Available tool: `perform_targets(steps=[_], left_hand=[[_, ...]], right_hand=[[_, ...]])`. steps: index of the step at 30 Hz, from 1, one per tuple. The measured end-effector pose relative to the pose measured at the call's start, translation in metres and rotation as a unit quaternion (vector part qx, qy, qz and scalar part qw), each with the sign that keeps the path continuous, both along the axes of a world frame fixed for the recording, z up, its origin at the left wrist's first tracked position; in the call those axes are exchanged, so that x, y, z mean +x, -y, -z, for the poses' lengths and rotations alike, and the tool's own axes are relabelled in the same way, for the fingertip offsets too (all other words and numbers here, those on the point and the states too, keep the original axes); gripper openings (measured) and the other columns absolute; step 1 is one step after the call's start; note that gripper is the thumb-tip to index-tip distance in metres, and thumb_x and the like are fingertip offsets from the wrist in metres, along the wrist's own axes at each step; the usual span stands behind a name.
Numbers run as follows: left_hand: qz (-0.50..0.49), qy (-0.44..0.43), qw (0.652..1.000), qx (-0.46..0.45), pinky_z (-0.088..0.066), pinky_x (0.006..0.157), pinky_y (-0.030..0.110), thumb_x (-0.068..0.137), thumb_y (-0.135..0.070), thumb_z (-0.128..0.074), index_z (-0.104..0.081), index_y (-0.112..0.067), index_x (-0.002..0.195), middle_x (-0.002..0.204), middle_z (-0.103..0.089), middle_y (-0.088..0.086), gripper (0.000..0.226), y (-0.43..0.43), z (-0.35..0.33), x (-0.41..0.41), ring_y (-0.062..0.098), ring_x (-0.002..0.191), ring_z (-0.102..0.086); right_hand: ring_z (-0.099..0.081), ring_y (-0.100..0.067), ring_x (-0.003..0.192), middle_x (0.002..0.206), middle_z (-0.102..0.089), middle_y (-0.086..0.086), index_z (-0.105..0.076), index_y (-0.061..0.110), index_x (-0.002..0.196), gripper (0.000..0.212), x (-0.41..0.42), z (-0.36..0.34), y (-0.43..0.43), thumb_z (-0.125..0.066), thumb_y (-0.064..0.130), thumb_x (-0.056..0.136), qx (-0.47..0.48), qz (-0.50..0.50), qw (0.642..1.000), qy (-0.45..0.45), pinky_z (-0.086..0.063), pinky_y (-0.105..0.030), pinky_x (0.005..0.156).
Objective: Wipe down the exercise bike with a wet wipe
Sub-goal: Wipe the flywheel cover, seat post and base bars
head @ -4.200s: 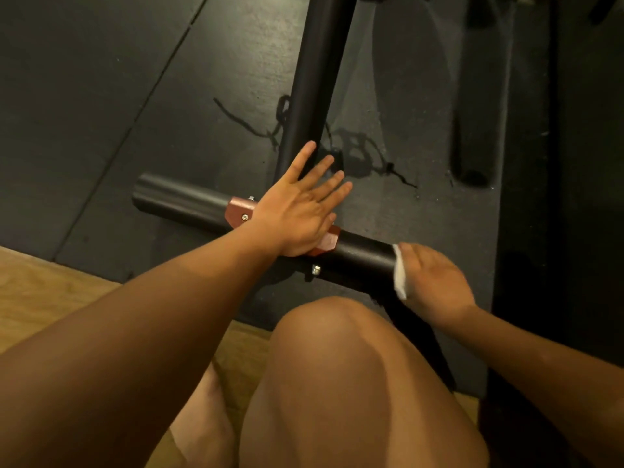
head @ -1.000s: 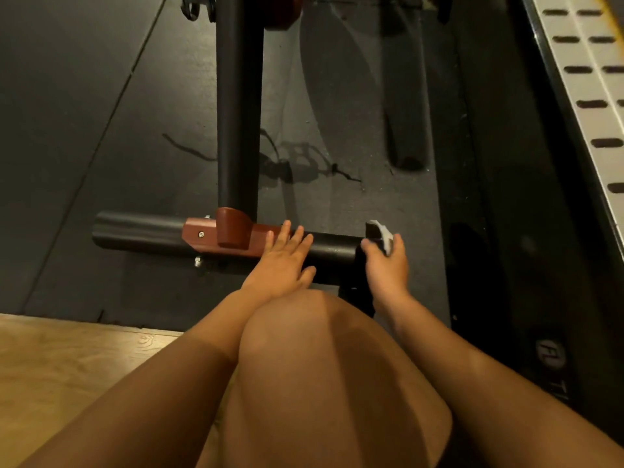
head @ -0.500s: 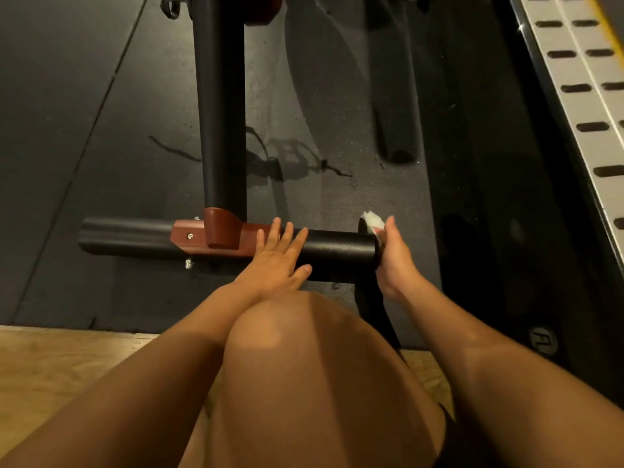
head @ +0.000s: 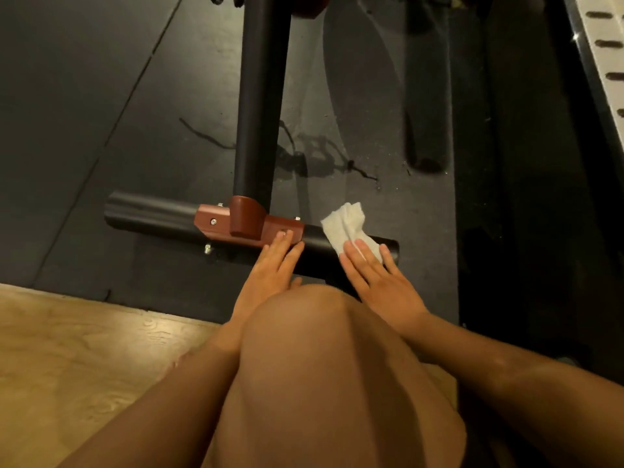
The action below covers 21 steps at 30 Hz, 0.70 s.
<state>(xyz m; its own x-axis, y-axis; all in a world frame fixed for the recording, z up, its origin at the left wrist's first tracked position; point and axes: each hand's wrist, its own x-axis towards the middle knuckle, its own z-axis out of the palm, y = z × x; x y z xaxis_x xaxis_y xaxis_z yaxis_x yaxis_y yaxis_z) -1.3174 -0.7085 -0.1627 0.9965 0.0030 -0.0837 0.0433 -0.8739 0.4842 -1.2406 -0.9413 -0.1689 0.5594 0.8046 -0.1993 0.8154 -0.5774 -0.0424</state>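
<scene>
The exercise bike's black base bar [head: 152, 217] lies across the dark floor mat, with a red-brown bracket [head: 248, 222] joining it to a black upright tube [head: 261, 96]. A white wet wipe [head: 347, 224] is spread over the bar's right part. My right hand [head: 378, 282] lies flat, its fingertips pressing the wipe's near edge onto the bar. My left hand [head: 273, 265] rests flat with fingers together on the bar, its fingertips at the bracket's right end. My bare knee [head: 320, 349] hides the wrists of both hands.
A light wooden floor [head: 84, 359] borders the mat at lower left. A white perforated metal rail [head: 604, 55] runs down the far right edge. Another dark bar [head: 427, 113] stands on the mat beyond the base bar, and thin dark marks cross the mat near the upright tube.
My right hand has left the bar's right end cap and now lies flat on top of the bar with the wipe unfolded under its fingers. My left hand stays by the bracket.
</scene>
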Motion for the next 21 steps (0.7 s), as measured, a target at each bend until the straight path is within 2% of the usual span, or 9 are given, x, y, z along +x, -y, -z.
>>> perform_targets(steps=[5,6,8,9,11,13,16,19,21], left_hand=[[-0.010,0.088,0.995,0.043,-0.047,0.099,0.060,0.076,-0.023,-0.079,-0.038,-0.012,0.139,0.142,-0.049,0.024,0.076,0.007,0.012,-0.015,0.033,0.132,-0.040],[0.027,0.090,0.993,0.071,-0.038,0.108,0.058,0.085,-0.033,-0.069,-0.031,-0.011,0.147,0.151,-0.040,0.022,0.076,0.012,0.010,-0.011,0.034,0.139,-0.036],[0.117,0.016,0.979,0.166,0.004,0.121,0.054,0.100,-0.051,-0.040,0.007,-0.013,0.156,0.163,0.009,0.013,0.083,0.025,0.005,-0.004,0.031,0.152,0.004],[0.131,-0.039,0.970,0.202,0.023,0.115,0.052,0.102,-0.056,-0.030,0.024,-0.014,0.150,0.156,0.030,0.009,0.083,0.033,0.006,-0.004,0.027,0.147,0.025],[0.074,-0.059,0.981,0.170,0.034,0.107,0.050,0.102,-0.055,-0.028,0.032,-0.016,0.147,0.151,0.038,0.006,0.084,0.051,0.017,-0.003,0.023,0.143,0.035],[-0.010,-0.072,0.990,0.118,0.030,0.111,0.051,0.097,-0.056,-0.023,0.028,-0.016,0.148,0.155,0.032,0.007,0.082,0.072,0.026,-0.003,0.024,0.147,0.028],[-0.114,-0.090,0.983,0.109,0.031,0.107,0.059,0.093,-0.060,-0.020,0.038,-0.015,0.143,0.155,0.038,0.008,0.089,0.095,0.016,-0.001,0.032,0.144,0.032],[-0.212,-0.167,0.961,0.053,0.035,0.102,0.059,0.097,-0.058,-0.034,0.034,-0.023,0.147,0.154,0.041,0.010,0.092,0.114,0.009,-0.004,0.038,0.143,0.034],[-0.271,-0.219,0.937,-0.014,0.019,0.114,0.056,0.099,-0.053,-0.035,0.018,-0.026,0.155,0.161,0.027,0.009,0.081,0.122,-0.002,-0.007,0.034,0.149,0.021]], right_hand=[[-0.008,-0.023,0.149,0.157,-0.033,-0.002,-0.041,0.019,0.148,0.062,0.025,-0.006,-0.006,-0.043,0.051,0.095,-0.016,-0.219,0.976,0.006,0.008,-0.040,0.121],[-0.008,-0.022,0.147,0.154,-0.038,-0.001,-0.047,0.021,0.144,0.060,0.030,-0.010,-0.007,-0.045,0.053,0.093,-0.032,-0.241,0.969,0.033,0.013,-0.037,0.120],[0.004,-0.021,0.149,0.158,-0.030,0.001,-0.049,0.023,0.142,0.057,0.041,-0.010,-0.005,-0.042,0.052,0.093,-0.091,-0.282,0.953,0.065,0.019,-0.041,0.118],[0.013,-0.021,0.149,0.162,-0.020,0.002,-0.047,0.024,0.144,0.057,0.046,-0.008,-0.002,-0.039,0.050,0.094,-0.122,-0.303,0.943,0.064,0.021,-0.046,0.117],[0.023,-0.023,0.147,0.164,-0.007,0.003,-0.046,0.026,0.144,0.057,0.055,-0.010,0.009,-0.039,0.051,0.093,-0.167,-0.321,0.930,0.069,0.022,-0.055,0.114],[0.015,-0.030,0.149,0.163,-0.014,0.002,-0.053,0.028,0.139,0.055,0.060,-0.024,0.021,-0.042,0.051,0.090,-0.174,-0.301,0.934,0.083,0.014,-0.060,0.115],[-0.024,-0.034,0.140,0.143,-0.052,-0.006,-0.071,0.018,0.118,0.051,0.046,-0.041,0.030,-0.046,0.046,0.083,-0.057,-0.216,0.966,0.130,-0.009,-0.059,0.114],[-0.052,-0.025,0.115,0.118,-0.068,-0.004,-0.071,0.019,0.105,0.042,0.026,-0.034,0.018,-0.076,0.043,0.071,-0.004,-0.127,0.984,0.125,-0.030,-0.045,0.095],[-0.060,-0.022,0.099,0.105,-0.069,0.001,-0.064,0.024,0.108,0.036,0.022,-0.026,0.001,-0.066,0.046,0.080,0.033,-0.054,0.994,0.088,-0.044,-0.038,0.082]])
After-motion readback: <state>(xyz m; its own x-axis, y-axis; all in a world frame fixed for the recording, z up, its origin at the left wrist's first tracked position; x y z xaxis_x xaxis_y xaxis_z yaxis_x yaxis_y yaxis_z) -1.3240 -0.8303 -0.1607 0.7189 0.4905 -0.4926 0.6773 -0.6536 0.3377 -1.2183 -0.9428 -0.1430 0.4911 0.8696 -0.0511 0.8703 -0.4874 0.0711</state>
